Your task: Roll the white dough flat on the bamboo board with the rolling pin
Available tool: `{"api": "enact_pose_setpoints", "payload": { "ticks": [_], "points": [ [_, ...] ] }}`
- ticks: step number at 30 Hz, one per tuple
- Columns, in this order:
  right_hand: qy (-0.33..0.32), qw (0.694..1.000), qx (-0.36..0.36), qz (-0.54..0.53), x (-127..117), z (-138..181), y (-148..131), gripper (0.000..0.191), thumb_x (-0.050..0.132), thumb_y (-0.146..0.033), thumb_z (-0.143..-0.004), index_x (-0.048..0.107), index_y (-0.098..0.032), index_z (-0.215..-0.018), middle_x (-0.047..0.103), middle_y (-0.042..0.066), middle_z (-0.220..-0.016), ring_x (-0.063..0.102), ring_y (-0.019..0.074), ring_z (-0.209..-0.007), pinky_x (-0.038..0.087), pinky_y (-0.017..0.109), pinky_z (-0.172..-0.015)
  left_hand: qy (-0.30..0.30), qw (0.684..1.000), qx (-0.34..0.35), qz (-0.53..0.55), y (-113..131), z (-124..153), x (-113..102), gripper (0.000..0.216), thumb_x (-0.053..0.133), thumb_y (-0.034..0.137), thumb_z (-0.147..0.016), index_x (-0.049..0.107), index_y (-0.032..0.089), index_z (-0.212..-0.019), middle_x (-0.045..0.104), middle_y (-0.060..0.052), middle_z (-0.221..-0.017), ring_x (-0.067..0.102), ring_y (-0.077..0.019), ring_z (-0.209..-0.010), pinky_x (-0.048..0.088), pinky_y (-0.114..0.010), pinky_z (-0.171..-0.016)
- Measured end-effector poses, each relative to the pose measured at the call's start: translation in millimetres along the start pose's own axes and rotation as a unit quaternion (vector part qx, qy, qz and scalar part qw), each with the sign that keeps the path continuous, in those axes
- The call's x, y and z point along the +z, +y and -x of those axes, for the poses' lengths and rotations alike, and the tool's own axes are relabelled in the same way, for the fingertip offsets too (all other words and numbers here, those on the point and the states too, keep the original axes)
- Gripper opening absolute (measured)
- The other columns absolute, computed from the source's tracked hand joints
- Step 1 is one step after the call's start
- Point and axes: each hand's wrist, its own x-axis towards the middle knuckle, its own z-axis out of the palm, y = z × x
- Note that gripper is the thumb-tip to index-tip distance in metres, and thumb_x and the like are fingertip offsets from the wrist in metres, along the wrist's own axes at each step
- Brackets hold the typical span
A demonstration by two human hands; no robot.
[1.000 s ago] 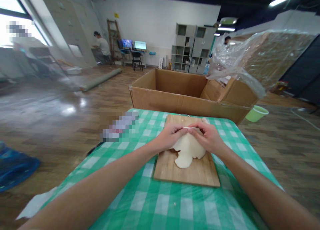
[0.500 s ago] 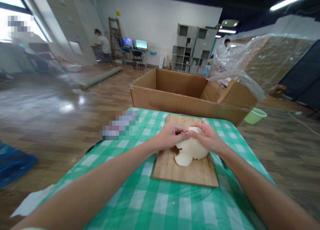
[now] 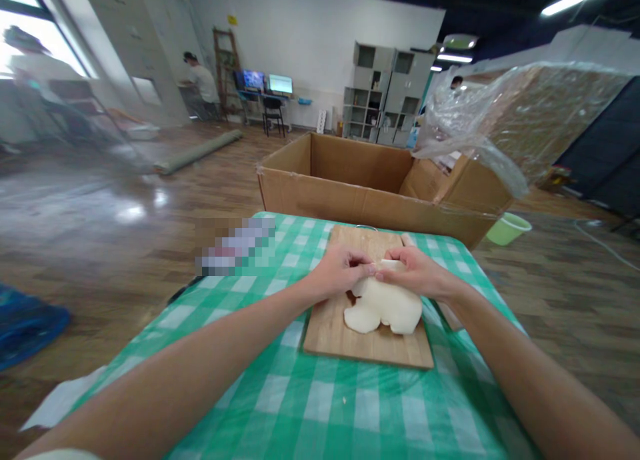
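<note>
Together, left hand (image 3: pixel 340 270) and right hand (image 3: pixel 417 273) pinch dough (image 3: pixel 387 310); cardboard box (image 3: pixel 350 203) behind board (image 3: pixel 365 347).

Desk (image 3: pixel 310 407): one, under a green-and-white checked cloth.
Cutting board (image 3: pixel 360 345): one, wooden.
Dough sheet (image 3: pixel 385 308): one, pale.
Hands of the person: two, one left hand (image 3: pixel 340 271) and one right hand (image 3: pixel 418 273).
Cardboard box (image 3: pixel 350 205): one, open-topped.
Plastic-wrapped stack (image 3: pixel 545 113): one.
Green basin (image 3: pixel 509 229): one, on the floor.
Rolled mat (image 3: pixel 197 151): one, on the floor.
Monitors: two, both lit, the left monitor (image 3: pixel 253 81) and the right monitor (image 3: pixel 281 85).
Chair (image 3: pixel 273 115): one, dark.
Ladder (image 3: pixel 221 70): one.
Grey shelf units (image 3: pixel 370 97): two, side by side.
Other people: three, a person by the monitors (image 3: pixel 200 81), a blurred person at the window (image 3: pixel 30 73) and a head behind the stack (image 3: pixel 456 82).
</note>
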Motion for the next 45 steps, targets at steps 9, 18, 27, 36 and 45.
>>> {"api": "enact_pose_setpoints", "payload": {
  "ticks": [9,18,27,36,45],
  "points": [
    [-0.025,0.997,-0.005,-0.068,2.9,0.3,1.8,0.041,0.079,-0.056,-0.082,0.067,-0.017,-0.081,0.063,0.001,-0.072,0.053,0.0128,-0.059,0.037,0.024,-0.048,-0.115,0.974,-0.092,0.171,-9.3,-1.1,-17.2,0.047,0.089,0.048,-0.076,0.075,0.016,-0.107,0.075,-0.007,-0.093,0.069,-0.0141,-0.073,0.051,-0.022,-0.059],
    [0.037,0.996,-0.077,0.030,7.0,-1.8,2.0,0.036,0.070,-0.051,-0.091,0.075,-0.017,-0.081,0.067,0.003,-0.074,0.055,0.0152,-0.068,0.037,0.025,-0.053,-0.043,0.991,-0.092,0.089,-2.9,1.1,-14.0,0.037,0.091,0.044,-0.072,0.071,0.013,-0.077,0.068,-0.003,-0.069,0.063,-0.0124,-0.056,0.051,-0.022,-0.049],
    [0.134,0.988,-0.036,-0.060,11.6,-6.5,8.7,0.042,0.070,-0.059,-0.088,0.072,-0.018,-0.081,0.065,0.002,-0.070,0.055,0.0159,-0.062,0.037,0.026,-0.050,-0.002,0.973,-0.115,0.199,-9.7,-2.3,-14.2,0.042,0.095,0.042,-0.067,0.071,0.014,-0.085,0.073,-0.004,-0.077,0.066,-0.0126,-0.062,0.052,-0.022,-0.056],
    [0.078,0.995,-0.040,-0.048,11.3,-6.2,1.6,0.051,0.073,-0.068,-0.085,0.069,-0.018,-0.074,0.062,0.001,-0.067,0.050,0.0140,-0.059,0.032,0.026,-0.049,0.038,0.965,-0.083,0.245,-13.3,-3.4,-0.9,0.039,0.095,0.040,-0.069,0.077,0.013,-0.092,0.077,-0.007,-0.084,0.068,-0.0143,-0.070,0.050,-0.024,-0.063],
    [0.087,0.988,-0.036,-0.126,10.7,-11.5,9.1,0.045,0.072,-0.064,-0.087,0.075,-0.019,-0.092,0.074,0.006,-0.084,0.066,0.0199,-0.075,0.051,0.031,-0.066,0.057,0.967,-0.078,0.236,-12.5,-6.0,3.0,0.034,0.084,0.046,-0.082,0.080,0.015,-0.096,0.074,-0.003,-0.082,0.060,-0.0101,-0.066,0.042,-0.021,-0.061]
  ]
}}
